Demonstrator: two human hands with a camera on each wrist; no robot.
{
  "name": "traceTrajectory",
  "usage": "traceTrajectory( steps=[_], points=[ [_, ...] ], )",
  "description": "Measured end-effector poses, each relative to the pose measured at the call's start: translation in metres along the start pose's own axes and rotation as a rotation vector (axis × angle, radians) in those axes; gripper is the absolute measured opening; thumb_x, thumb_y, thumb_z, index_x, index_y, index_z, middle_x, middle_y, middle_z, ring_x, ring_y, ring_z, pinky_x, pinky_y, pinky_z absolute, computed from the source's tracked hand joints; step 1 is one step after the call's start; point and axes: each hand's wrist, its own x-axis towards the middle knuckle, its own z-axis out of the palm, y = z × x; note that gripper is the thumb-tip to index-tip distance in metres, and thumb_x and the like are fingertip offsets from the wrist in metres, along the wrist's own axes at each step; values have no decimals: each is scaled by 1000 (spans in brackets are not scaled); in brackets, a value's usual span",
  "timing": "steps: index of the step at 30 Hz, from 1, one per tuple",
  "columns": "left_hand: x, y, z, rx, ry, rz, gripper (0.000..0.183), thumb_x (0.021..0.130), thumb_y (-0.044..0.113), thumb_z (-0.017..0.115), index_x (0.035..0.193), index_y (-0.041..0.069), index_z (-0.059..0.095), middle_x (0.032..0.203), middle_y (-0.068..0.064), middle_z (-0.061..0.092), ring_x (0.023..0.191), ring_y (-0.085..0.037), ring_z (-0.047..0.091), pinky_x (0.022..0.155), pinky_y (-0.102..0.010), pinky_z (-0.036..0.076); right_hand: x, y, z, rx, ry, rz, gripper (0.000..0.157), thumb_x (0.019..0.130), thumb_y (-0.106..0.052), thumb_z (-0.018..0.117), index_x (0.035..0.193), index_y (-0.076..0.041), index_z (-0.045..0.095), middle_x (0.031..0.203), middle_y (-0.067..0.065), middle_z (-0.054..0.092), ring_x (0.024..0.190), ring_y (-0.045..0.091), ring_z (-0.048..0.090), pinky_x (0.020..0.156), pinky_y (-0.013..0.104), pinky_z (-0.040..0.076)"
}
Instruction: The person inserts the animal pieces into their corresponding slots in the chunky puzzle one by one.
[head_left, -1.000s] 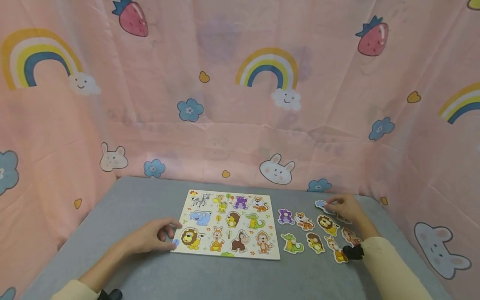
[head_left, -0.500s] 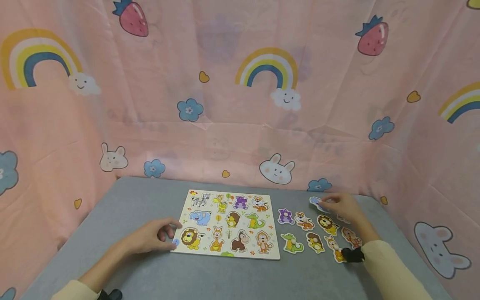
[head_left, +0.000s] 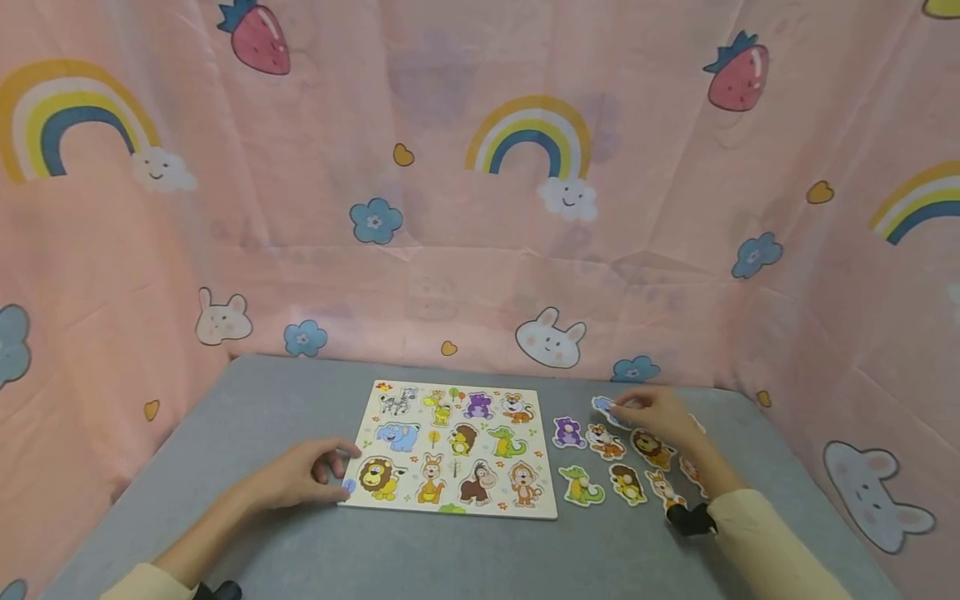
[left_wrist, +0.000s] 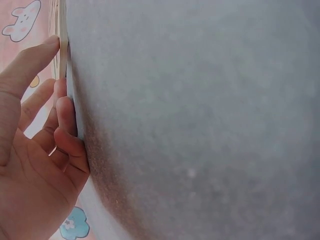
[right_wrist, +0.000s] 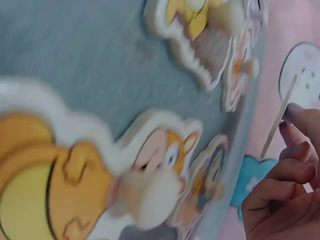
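Observation:
In the head view, my right hand (head_left: 656, 414) pinches a blue elephant puzzle piece (head_left: 602, 406) at the back right. Its thin edge (right_wrist: 280, 117) shows between thumb and finger in the right wrist view. My left hand (head_left: 300, 475) rests at the left side of the puzzle board (head_left: 510, 512). Thumb and forefinger touch the board's edge (left_wrist: 63, 45) in the left wrist view, while the other fingers curl loosely beside it. Printed animals cover the board in rows. Right of it lie a purple bear piece (head_left: 568, 432), a tiger (head_left: 604, 442) and a crocodile (head_left: 581, 486).
A lion piece (head_left: 651, 450), a hedgehog (head_left: 627, 484) and a kangaroo (head_left: 663, 490) lie near the right forearm. A monkey piece (head_left: 692, 473) is partly hidden by the wrist. The grey table (head_left: 420, 558) meets a pink printed curtain (head_left: 420, 292) behind.
My right hand has moved left with the elephant piece, from the far right pieces to behind the tiger piece. The left hand and board stay in place; the head view shifts slightly.

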Motion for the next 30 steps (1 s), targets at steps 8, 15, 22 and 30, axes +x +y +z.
traceTrajectory(
  steps=[8, 15, 22, 30],
  points=[
    [-1, -3, 0, 2, 12, 12, 50, 82, 17, 86, 123, 3, 63, 89, -2, 57, 73, -13, 50, 65, -26, 41, 2, -18, 10, 18, -7, -8, 20, 92, -21, 78, 99, -3, 76, 69, 5, 57, 58, 15, 45, 51, 29, 39],
    [0, -2, 0, -7, 9, 19, 50, 82, 16, 86, 123, 2, 62, 89, -3, 57, 73, -13, 50, 64, -26, 41, 5, -33, 24, 73, -28, -24, 19, 92, -20, 78, 99, -3, 76, 70, 10, 58, 57, 16, 44, 51, 30, 39],
    [-1, 0, 1, -10, 5, 19, 50, 82, 16, 86, 123, 1, 62, 89, -3, 57, 73, -13, 50, 64, -26, 41, 8, -51, 44, 142, -75, -45, 17, 93, -15, 76, 99, 1, 74, 72, 12, 59, 54, 14, 44, 50, 30, 40],
    [0, -2, 0, -19, 8, 21, 50, 82, 15, 86, 123, 2, 62, 89, -3, 57, 72, -12, 50, 64, -26, 41, 15, -68, 66, 150, -91, -101, 13, 92, -14, 77, 97, -2, 75, 72, 3, 57, 62, 15, 47, 56, 28, 41]
  ],
)
